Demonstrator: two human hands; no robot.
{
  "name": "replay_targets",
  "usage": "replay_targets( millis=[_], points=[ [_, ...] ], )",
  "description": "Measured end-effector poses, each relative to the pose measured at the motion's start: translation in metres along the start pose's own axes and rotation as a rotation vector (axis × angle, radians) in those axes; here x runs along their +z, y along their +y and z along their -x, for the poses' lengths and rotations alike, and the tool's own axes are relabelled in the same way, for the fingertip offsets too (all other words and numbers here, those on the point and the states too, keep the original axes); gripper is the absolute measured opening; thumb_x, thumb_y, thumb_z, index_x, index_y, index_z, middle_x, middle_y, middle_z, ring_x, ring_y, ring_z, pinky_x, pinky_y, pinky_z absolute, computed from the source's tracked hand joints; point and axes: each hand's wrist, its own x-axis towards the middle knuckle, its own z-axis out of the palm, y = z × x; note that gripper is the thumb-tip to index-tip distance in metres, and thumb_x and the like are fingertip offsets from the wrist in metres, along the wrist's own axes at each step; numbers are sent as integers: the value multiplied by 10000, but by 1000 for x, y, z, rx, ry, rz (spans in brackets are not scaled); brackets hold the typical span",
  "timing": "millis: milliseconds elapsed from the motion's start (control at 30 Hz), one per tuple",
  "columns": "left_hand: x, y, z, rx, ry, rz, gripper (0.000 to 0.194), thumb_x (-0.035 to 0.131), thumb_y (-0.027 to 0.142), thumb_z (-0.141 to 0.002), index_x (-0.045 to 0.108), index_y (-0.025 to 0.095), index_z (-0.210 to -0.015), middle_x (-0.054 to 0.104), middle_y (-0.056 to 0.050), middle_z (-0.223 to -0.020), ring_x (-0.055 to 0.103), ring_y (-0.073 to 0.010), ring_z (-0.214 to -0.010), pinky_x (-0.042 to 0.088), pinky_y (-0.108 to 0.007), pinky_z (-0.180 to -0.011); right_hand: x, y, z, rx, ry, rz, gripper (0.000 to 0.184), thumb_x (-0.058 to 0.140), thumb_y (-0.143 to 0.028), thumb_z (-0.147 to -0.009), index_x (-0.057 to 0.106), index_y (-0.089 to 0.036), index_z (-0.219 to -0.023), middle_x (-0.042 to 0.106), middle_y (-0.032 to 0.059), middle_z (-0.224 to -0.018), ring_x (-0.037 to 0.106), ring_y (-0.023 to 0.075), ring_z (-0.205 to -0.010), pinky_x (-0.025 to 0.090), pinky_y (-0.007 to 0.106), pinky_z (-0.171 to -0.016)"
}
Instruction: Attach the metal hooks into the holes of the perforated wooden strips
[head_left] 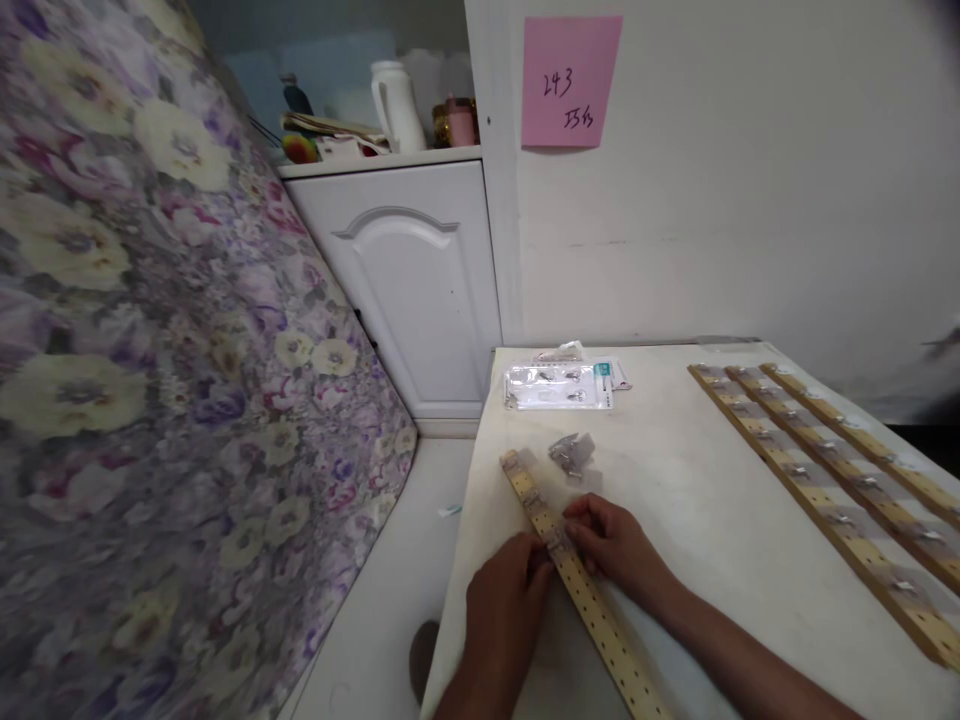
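Note:
A long yellow strip with rows of holes [592, 605] lies slanted on the white table, its near end out of frame. Small metal clips with clear plastic tabs [531, 497] sit along its far part. My left hand [506, 590] is closed at the strip's left edge, thumb and finger against it beside a clip. From the right, my right hand [611, 540] pinches at that same clip [556, 541], partly covering it. Just beyond the right hand lies a small pile of loose metal clips with clear tabs [572, 455].
Clear blister packs [555, 386] lie at the table's back left. Several similar strips fitted with clips [799, 470] lie along the right side. A floral curtain [187, 350] hangs left; a white cabinet [409, 290] and wall with a pink note [570, 80] stand behind.

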Motion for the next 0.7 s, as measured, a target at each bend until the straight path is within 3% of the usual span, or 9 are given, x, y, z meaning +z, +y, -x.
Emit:
replay_targets(
  millis=[433,700],
  points=[
    [2,-2,-1,9,0,-24,149,477,257,-815,606,245,-890,681,11,-909,596,-176,-841,354,-246,-671,-1,2,0,-45,59,163,129,581,-228,-745,565,-190,-867,498,-57,-607,500,85,-486,397,183,-420],
    [2,-1,0,16,0,-32,155,468,264,-824,607,252,-892,679,13,-899,597,-176,-837,363,-250,-690,0,2,0,17,25,91,119,564,-239,-758,533,-193,-862,511,-65,-608,492,70,-417,381,179,-376]
  ],
)
